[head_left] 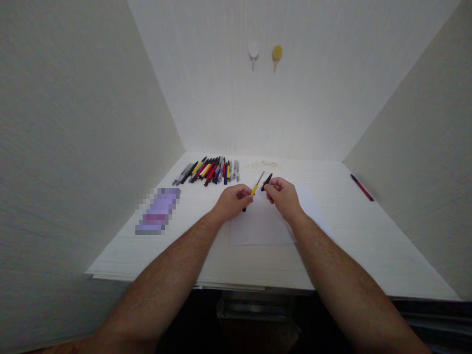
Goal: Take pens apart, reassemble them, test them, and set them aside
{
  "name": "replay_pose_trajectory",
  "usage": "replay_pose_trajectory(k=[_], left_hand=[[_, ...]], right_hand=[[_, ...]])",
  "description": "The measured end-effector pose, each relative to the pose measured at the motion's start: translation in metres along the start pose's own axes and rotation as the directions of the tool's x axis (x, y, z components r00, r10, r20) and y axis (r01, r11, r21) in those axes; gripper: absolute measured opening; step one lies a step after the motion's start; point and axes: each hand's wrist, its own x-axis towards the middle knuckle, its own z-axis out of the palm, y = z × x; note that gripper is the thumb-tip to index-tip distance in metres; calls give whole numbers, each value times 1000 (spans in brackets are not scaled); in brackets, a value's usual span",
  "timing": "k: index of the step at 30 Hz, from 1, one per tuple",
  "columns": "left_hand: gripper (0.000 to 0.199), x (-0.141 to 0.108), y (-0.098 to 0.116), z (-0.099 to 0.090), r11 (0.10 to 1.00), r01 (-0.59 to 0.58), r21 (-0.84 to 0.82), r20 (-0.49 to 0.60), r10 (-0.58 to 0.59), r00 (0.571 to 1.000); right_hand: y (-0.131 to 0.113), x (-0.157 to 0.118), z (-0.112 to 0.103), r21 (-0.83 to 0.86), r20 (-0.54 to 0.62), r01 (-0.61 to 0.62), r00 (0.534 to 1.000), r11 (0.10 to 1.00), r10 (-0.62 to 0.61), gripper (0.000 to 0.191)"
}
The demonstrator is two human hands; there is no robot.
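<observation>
Over the sheet of white paper [263,228], my left hand [236,200] is closed on the yellow barrel of a pen [254,189]. A thin grey refill [261,177] sticks out of the barrel's upper end, and the lower end is black. Just to the right, my right hand [283,196] pinches a black pen top [267,182] between thumb and fingers. The pen top is apart from the barrel, a small gap between them. Both pieces tilt up to the right.
Several pens [210,171] in black, red, yellow, blue and clear lie at the back left. A lone red and black pen [362,188] rests by the right wall. A blurred purple item [159,210] lies at left. Two round hooks [277,52] hang on the back wall.
</observation>
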Motion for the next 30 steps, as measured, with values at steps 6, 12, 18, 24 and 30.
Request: replay_pose_trajectory(k=[6, 12, 18, 24, 30], left_hand=[[18, -2, -2, 2, 999, -2, 37, 47, 0, 999], [17, -3, 4, 1, 996, -26, 91, 57, 21, 998], [15, -4, 7, 1, 999, -7, 48, 63, 4, 998], [17, -4, 4, 0, 996, -23, 87, 57, 18, 998], [17, -4, 5, 1, 998, -16, 60, 60, 13, 998]], right_hand=[[0, 0, 0, 68, -6, 9, 1000, 998, -9, 19], [2, 0, 1, 52, 49, 3, 999, 999, -5, 18], [1, -1, 1, 49, 61, -7, 998, 999, 4, 18], [0, -2, 0, 37, 62, -2, 998, 999, -1, 16], [0, -2, 2, 48, 62, 5, 998, 999, -8, 17]])
